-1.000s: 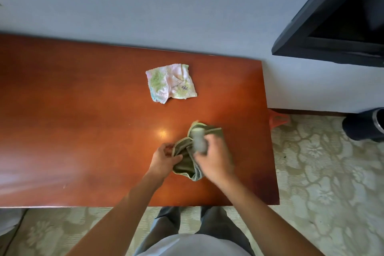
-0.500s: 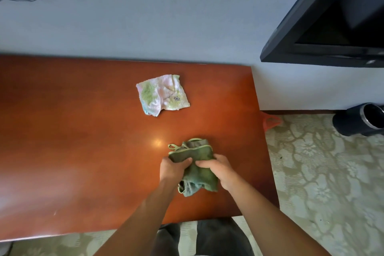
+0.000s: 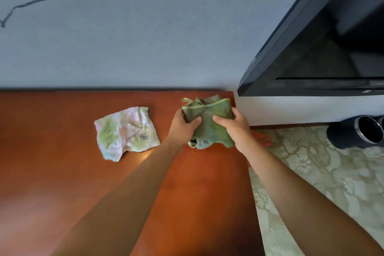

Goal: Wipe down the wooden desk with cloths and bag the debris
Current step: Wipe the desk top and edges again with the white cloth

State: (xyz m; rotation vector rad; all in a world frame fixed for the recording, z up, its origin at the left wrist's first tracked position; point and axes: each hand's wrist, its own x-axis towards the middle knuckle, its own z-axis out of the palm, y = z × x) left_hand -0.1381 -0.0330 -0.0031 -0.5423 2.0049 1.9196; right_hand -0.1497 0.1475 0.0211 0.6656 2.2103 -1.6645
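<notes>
A folded green cloth [image 3: 208, 122] with a pale yellow-green hem lies at the far right corner of the red-brown wooden desk [image 3: 62, 172]. My left hand [image 3: 182, 127] grips its left side and my right hand [image 3: 232, 129] grips its right side, both with fingers curled into the fabric. A crumpled pastel pink-and-green cloth [image 3: 126, 132] with a small flower print lies on the desk to the left of my hands, untouched.
A grey wall runs behind the desk, with a black cable [image 3: 37, 0] on it. A dark TV screen [image 3: 324, 48] hangs at the right. An orange plastic thing [image 3: 265, 138] pokes out past the desk's right edge. A dark cylinder [image 3: 357, 133] lies on patterned flooring [image 3: 311, 172].
Both hands have slid the green cloth from the middle-front of the desk out to its far right corner. The pastel cloth has stayed where it was.
</notes>
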